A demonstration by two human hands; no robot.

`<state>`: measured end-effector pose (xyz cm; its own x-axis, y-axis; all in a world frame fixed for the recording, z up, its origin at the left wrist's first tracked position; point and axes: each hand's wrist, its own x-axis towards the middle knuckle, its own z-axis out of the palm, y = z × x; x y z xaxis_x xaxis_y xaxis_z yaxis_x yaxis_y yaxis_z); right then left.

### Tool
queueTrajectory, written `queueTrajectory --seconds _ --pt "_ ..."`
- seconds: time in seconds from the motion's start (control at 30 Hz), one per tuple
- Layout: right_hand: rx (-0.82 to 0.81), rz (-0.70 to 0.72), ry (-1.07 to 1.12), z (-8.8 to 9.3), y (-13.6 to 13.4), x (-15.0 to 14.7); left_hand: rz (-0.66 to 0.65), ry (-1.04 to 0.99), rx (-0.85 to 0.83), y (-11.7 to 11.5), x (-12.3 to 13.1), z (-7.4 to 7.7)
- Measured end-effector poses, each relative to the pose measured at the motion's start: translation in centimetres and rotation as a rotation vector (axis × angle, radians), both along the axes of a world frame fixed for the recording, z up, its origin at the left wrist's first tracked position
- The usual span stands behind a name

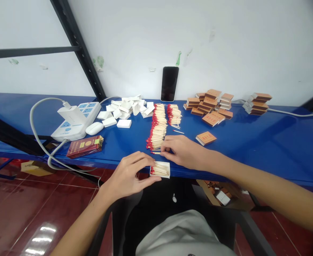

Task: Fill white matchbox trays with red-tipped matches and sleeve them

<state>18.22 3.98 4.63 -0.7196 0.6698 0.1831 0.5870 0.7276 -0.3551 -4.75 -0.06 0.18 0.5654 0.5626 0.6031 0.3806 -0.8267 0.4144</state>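
My left hand (132, 174) grips a small white matchbox tray (167, 164) at the shelf's front edge, thumb below and fingers above. Red-tipped matches (160, 170) lie inside the tray. Just above it, my right hand (176, 151) is pinched at the near end of a long pile of matches (158, 124); a match or two lies at its fingertips, and whether they grip one cannot be made out. A smaller match pile (174, 114) sits right of the long one, with a single loose match (178, 132) nearby.
White trays (124, 123) are heaped at the back left, orange matchboxes (209, 103) at the back right. A phone (169, 83) leans on the wall. A power strip (77, 122), white mouse (94, 128) and dark red box (85, 146) lie left. Below stands an open carton (238, 199).
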Motion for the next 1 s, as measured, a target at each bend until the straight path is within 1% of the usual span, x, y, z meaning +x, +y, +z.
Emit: queueTrajectory --seconds 0.13,0.23,0.47,0.53,0.77,0.93,1.0 --pt "-0.011 0.016 -0.032 0.5 -0.3 0.0 -0.004 -0.002 0.005 0.0 0.0 0.0" --pt "0.025 -0.010 -0.034 0.6 0.2 -0.1 -0.007 -0.004 0.001 0.1 0.0 0.0" --pt "0.074 0.000 -0.097 -0.2 1.6 -0.4 -0.014 -0.005 -0.002 0.1 -0.2 -0.2" --pt "0.057 -0.002 -0.084 -0.1 1.5 -0.5 -0.021 -0.007 0.002 0.1 -0.2 -0.3" --pt "-0.042 -0.019 -0.064 0.9 0.4 -0.6 -0.018 -0.005 0.003 0.2 -0.2 -0.4" --pt "0.050 0.012 -0.012 0.6 1.1 -0.6 -0.024 -0.008 0.004 0.2 -0.1 -0.3" --pt "0.061 0.022 -0.014 0.4 1.3 -0.6 -0.019 -0.010 0.004 0.2 -0.1 -0.3"
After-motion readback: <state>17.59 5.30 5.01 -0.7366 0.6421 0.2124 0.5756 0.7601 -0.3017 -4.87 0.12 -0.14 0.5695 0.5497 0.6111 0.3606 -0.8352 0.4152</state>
